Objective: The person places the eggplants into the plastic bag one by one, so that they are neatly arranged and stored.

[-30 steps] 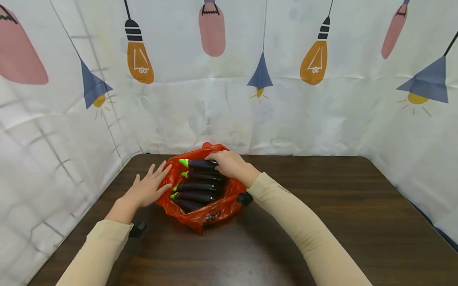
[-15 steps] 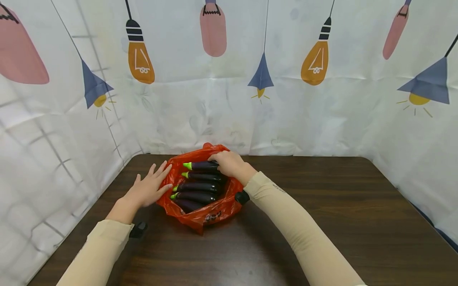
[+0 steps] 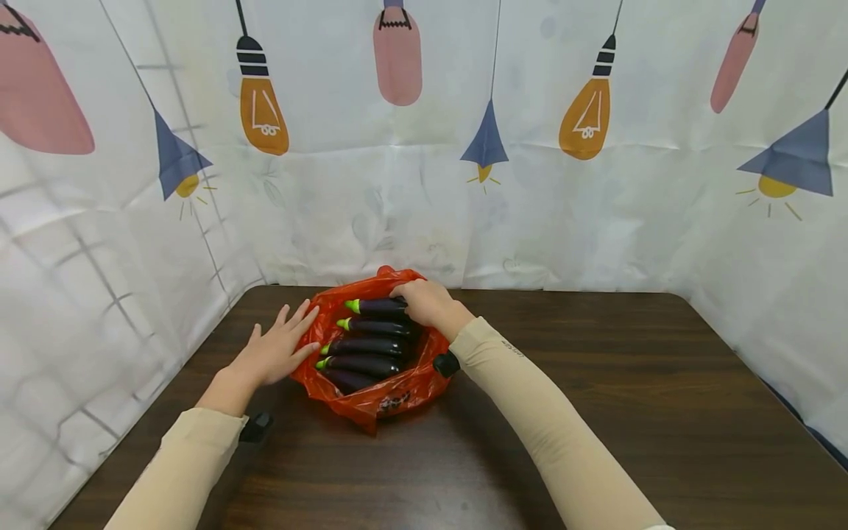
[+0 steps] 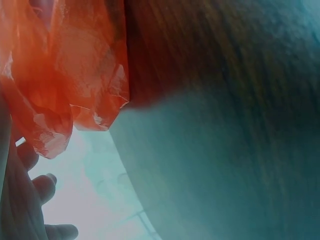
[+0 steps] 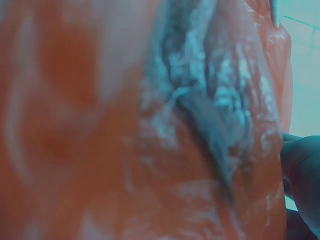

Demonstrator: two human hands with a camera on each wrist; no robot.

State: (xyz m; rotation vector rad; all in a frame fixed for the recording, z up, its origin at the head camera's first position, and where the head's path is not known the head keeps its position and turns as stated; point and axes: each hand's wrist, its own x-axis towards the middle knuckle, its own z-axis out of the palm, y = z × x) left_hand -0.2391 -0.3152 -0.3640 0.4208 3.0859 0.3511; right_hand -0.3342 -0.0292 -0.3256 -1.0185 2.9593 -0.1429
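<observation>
A red plastic bag lies with its mouth wide on the dark table, holding several dark purple eggplants with green stem ends pointing left. My right hand reaches over the bag's far right rim and grips the right end of the farthest eggplant; its fingertips are partly hidden. On the left side, my left hand rests spread-fingered against the bag's rim. The left wrist view shows the bag's translucent side above the fingers. Crumpled bag plastic fills most of the right wrist view.
The dark wood-grain table extends to the right and in front of the bag. Behind it and on both sides hangs a white cloth printed with lamps and bulbs, meeting the table's far edge just behind the bag.
The farthest eggplant has slid a little to the right along with my right hand. My left hand keeps its place at the bag's left rim.
</observation>
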